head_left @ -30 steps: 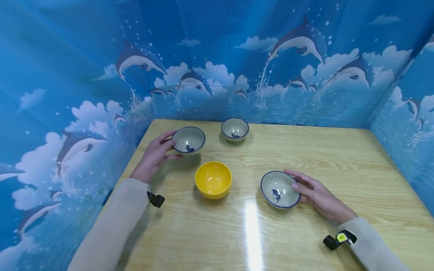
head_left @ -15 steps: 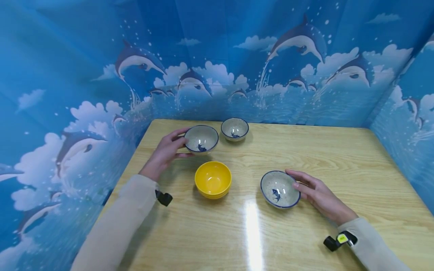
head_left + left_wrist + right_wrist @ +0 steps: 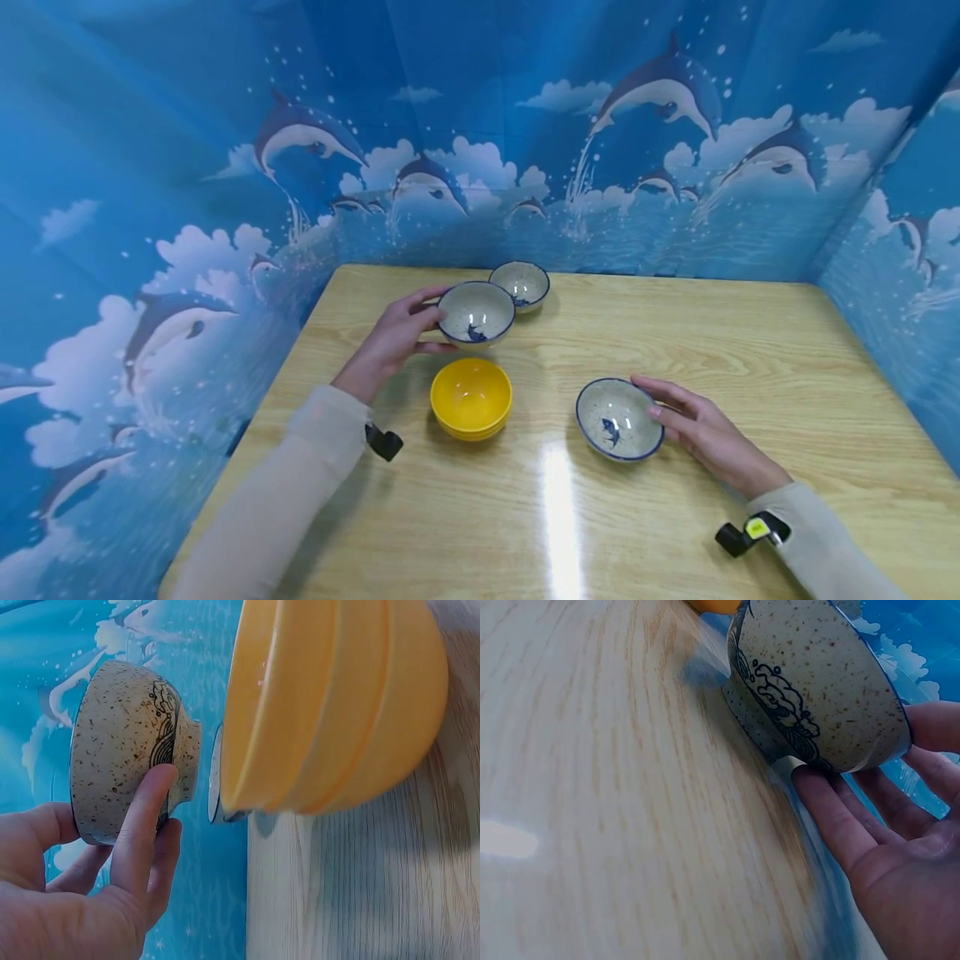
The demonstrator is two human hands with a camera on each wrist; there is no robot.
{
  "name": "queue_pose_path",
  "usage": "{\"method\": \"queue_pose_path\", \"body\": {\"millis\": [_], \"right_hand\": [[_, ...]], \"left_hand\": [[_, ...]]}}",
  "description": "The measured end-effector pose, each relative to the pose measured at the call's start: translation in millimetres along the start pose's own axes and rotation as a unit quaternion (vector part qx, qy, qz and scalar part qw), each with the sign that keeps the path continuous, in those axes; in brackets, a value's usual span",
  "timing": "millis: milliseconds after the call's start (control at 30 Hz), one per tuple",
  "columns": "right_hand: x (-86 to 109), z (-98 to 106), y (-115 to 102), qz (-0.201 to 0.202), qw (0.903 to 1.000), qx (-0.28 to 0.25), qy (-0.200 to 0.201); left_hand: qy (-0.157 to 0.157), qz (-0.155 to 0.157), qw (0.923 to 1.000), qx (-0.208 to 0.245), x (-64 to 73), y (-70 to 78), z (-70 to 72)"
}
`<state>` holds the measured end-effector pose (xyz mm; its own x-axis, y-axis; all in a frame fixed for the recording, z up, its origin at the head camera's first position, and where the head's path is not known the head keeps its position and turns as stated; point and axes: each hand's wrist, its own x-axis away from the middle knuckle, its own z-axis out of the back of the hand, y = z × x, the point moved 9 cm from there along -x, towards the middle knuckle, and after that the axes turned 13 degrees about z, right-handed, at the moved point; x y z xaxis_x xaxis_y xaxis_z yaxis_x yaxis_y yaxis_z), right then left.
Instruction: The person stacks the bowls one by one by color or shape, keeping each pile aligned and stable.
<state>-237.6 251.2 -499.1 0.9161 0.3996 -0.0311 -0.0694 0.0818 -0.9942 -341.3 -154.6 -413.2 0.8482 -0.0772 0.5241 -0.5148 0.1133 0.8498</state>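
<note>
My left hand (image 3: 401, 329) grips a speckled grey bowl (image 3: 477, 312) with a blue rim and a blue fish inside, thumb at the rim and fingers against its outer wall. In the left wrist view this bowl (image 3: 124, 750) is held up off the table. In the head view it overlaps a similar small bowl (image 3: 528, 282) at the back. Just in front of it stands a stack of yellow bowls (image 3: 471, 400). At the right, my right hand (image 3: 701, 429) holds another speckled bowl (image 3: 617, 421), thumb at the rim. A fingertip reaches low beside its base (image 3: 754, 724) in the right wrist view.
All this is on a light wood-grain table (image 3: 720, 333). A blue dolphin-print curtain (image 3: 480, 108) hangs along the back and both sides. A bright strip of reflected light (image 3: 558, 517) lies on the tabletop near the front.
My left hand has carried its bowl to the right, from the table's left side to behind the yellow stack. My right hand and its bowl stay almost in place.
</note>
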Motion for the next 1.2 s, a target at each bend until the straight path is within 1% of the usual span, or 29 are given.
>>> {"method": "queue_pose_path", "body": {"millis": [100, 233, 367, 700, 1033, 1200], "right_hand": [[0.2, 0, 0, -0.003, 1.0000, -0.002, 0.001], [0.5, 0, 1, -0.006, 1.0000, -0.003, 0.002], [0.6, 0, 0, -0.008, 1.0000, -0.004, 0.004], [1.1, -1, -1, -0.011, 0.9999, -0.005, 0.007], [0.8, 0, -1, -0.007, 0.9999, -0.003, 0.009], [1.0, 0, 0, 0.000, 0.9999, -0.012, 0.007]], "left_hand": [[-0.005, -0.003, 1.0000, -0.005, 1.3, 1.0, -7.3], [-0.022, -0.007, 0.9997, -0.009, 2.9, 3.2, -18.6], [-0.036, -0.005, 0.9993, -0.013, 4.9, 4.7, -31.3], [-0.051, -0.007, 0.9983, -0.030, 9.5, 9.3, -59.6], [-0.085, -0.010, 0.9944, -0.063, 15.2, 9.3, -90.9], [-0.101, -0.015, 0.9922, -0.072, 17.4, 7.8, -105.9]]}}
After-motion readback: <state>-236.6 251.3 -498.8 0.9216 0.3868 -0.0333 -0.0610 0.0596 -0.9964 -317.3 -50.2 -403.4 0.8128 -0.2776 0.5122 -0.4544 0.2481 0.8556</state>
